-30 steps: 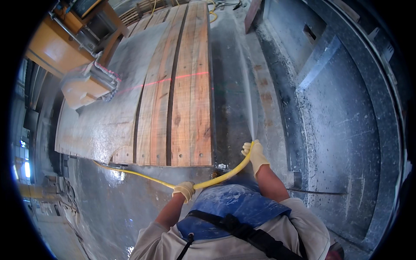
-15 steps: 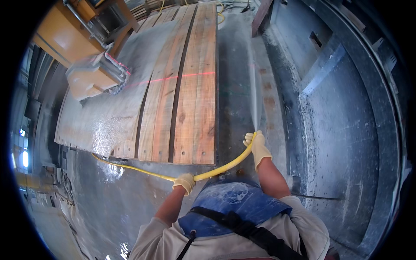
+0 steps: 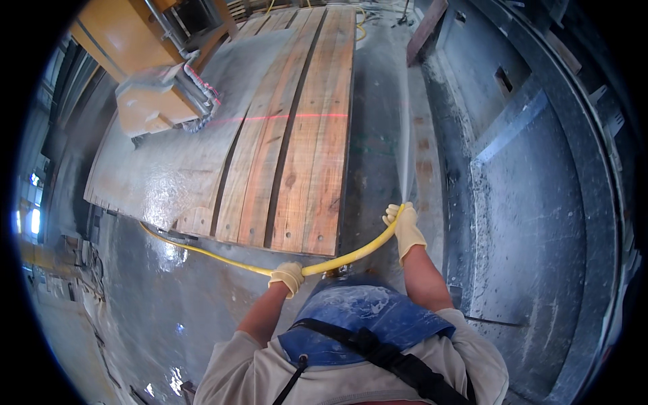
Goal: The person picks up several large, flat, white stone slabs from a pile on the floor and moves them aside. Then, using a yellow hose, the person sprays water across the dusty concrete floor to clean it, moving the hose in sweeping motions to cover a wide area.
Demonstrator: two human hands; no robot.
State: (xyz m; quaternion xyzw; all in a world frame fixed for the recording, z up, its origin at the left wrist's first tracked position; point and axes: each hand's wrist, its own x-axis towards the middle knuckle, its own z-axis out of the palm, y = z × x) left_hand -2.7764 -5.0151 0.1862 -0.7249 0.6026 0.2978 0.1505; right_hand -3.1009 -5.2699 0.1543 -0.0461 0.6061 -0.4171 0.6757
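Note:
A yellow hose runs across in front of me, held in both of my gloved hands. My right hand, in a cream rubber glove, is wrapped round its end. From there a narrow jet of water shoots away along the floor strip right of the wooden planks. My left hand, gloved alike, grips the hose farther back. Beyond that hand the hose thins off to the left, passing near the front edge of the wooden plank bed.
A wet grey slab lies on the planks' left part, below an orange machine head. A red laser line crosses the planks. On the right rises a grey wall. The concrete floor is wet and shiny. A blue apron covers my front.
The view has shifted a little, so the planks and machine sit slightly farther right. Both hands keep their hold on the hose, and the water still sprays forward.

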